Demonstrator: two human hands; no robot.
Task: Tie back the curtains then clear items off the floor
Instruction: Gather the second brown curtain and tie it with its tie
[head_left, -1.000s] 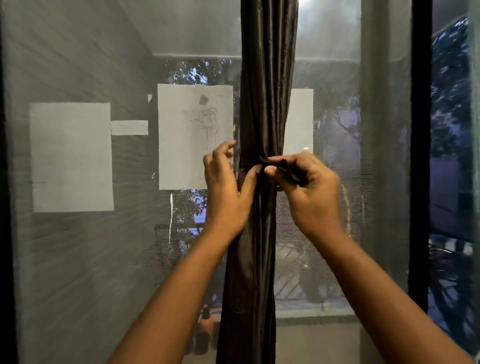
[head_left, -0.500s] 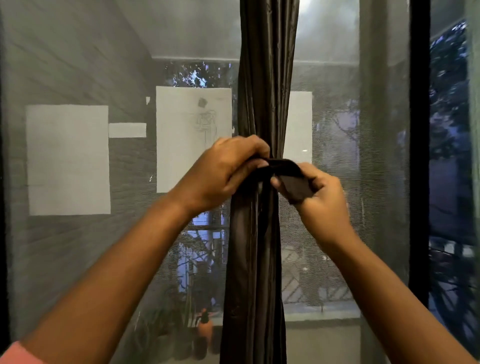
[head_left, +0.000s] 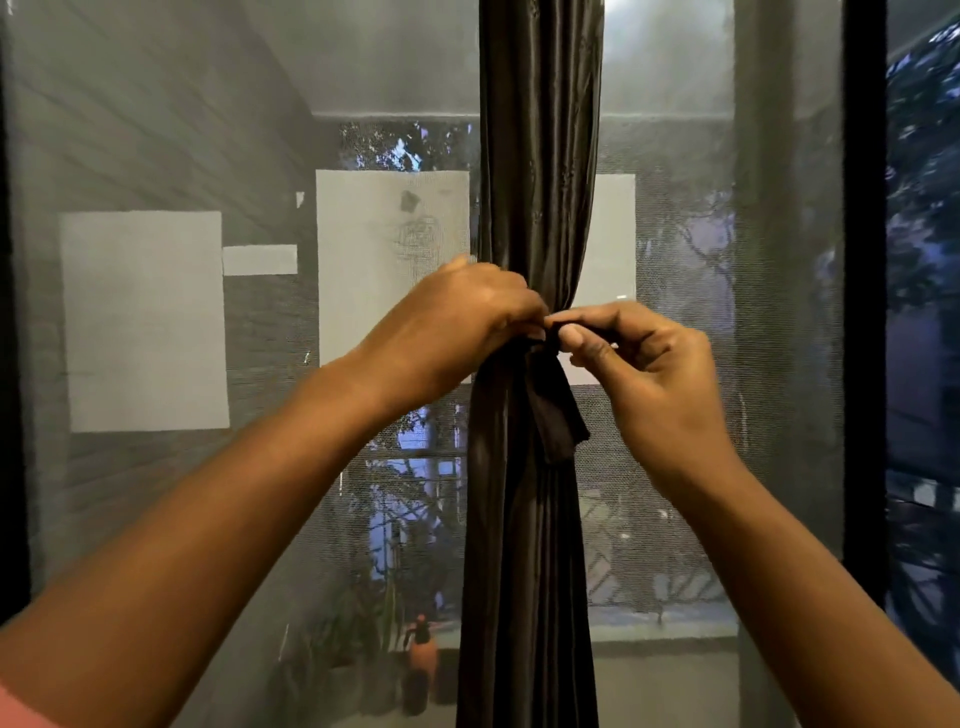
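**A:** What does the head view show?

**B:** A dark, shiny curtain (head_left: 535, 208) hangs gathered into one narrow column down the middle of the frame, in front of a grey mesh screen (head_left: 701, 467). A dark fabric tie (head_left: 553, 410) wraps the curtain about halfway up, and its loose end hangs down on the right side.

**A:** Where are the hands?

**B:** Both are raised at the tie. The left hand (head_left: 457, 317) comes in from the left, knuckles up, fingers curled down onto the wrap at the curtain's front. The right hand (head_left: 644, 358) is just beside it, thumb and forefinger pinching the top of the tie; its other fingers are curled in loosely.

**A:** Do the hands touch?

**B:** Their fingertips meet at the knot, or nearly so; I cannot tell which.

**A:** Anything behind?

**B:** Pale paper sheets (head_left: 143, 319) show through the mesh on the left. An orange bottle (head_left: 422, 652) stands low down, just left of the curtain. A black frame (head_left: 865, 312) runs up the right.
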